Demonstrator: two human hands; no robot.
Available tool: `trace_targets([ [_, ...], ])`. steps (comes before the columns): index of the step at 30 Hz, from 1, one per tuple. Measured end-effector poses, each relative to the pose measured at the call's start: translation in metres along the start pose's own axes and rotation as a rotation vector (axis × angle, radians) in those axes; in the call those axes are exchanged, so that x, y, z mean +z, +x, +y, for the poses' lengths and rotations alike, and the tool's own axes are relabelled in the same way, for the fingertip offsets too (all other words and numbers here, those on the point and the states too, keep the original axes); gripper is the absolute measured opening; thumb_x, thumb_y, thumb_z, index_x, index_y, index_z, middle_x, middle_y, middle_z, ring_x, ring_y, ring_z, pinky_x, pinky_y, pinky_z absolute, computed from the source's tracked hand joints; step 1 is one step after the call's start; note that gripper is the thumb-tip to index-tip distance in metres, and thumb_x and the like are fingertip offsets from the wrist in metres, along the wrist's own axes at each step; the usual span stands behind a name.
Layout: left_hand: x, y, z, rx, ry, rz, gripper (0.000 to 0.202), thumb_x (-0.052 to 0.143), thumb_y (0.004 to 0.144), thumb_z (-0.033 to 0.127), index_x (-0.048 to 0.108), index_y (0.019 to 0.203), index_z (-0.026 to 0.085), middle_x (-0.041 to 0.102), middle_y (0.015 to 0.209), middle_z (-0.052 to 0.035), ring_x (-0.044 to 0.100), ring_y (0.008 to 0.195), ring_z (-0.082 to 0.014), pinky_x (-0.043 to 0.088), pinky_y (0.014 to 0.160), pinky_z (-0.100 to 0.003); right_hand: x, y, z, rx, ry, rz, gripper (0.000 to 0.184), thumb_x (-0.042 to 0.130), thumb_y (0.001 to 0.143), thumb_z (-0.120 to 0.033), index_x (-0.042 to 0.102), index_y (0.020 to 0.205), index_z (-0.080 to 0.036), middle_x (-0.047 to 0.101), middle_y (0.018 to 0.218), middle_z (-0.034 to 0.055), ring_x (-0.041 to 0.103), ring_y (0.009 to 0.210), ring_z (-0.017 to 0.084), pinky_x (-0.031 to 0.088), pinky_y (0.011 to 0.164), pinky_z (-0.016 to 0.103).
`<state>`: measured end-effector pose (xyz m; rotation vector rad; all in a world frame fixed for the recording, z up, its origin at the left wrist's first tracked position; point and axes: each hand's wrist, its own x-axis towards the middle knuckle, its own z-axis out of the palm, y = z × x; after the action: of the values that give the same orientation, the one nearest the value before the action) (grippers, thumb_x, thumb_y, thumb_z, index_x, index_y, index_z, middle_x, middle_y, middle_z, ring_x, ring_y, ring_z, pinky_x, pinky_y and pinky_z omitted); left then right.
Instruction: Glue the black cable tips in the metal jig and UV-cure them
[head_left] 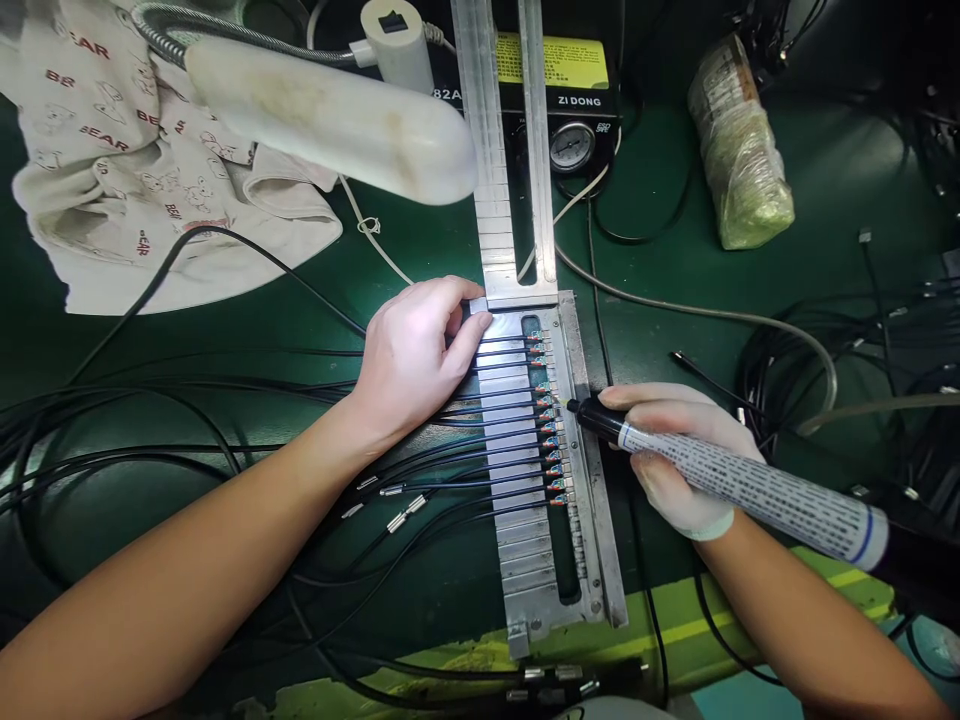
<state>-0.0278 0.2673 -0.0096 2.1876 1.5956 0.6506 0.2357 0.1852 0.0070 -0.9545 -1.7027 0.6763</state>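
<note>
A long metal jig [592, 520] lies on the green mat and holds several thin black cables [450, 480] side by side in its slots. Small coloured connector ends [551, 440] line up along its inner slot. My left hand [416, 355] rests on the jig's upper left part, fingers curled and pressing down on the cables and a small metal block [477, 307]. My right hand [675, 455], in a thin white glove, grips a thick pen-shaped tool [750, 485] with a printed white barrel. Its black tip [577, 408] touches the connector row near the jig's middle.
A white gooseneck lamp [337, 120] hangs over the upper left, above a bear-print cloth [120, 170]. A black unit with a gauge [574, 145] stands behind the jig's rail [495, 150]. A wrapped bundle [742, 160] lies at upper right, coiled cables [825, 380] at right, and loose black cables [112, 420] at left.
</note>
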Motion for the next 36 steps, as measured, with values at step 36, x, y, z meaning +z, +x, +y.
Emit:
trace_targets([
  [36,0.001,0.001,-0.001,0.011,-0.003,0.012,0.024,0.053,0.096,0.036,0.065,0.107,0.019,0.056,0.073,-0.0004,0.051,0.068,-0.0159,0.039,0.064,-0.029,-0.007,-0.001,-0.010,-0.044,-0.002,-0.071,0.032,0.078,0.076,-0.019,0.071,0.107,-0.017,0.077,0.104,0.0127,0.075,0.091,0.026,0.065,0.074,0.040],
])
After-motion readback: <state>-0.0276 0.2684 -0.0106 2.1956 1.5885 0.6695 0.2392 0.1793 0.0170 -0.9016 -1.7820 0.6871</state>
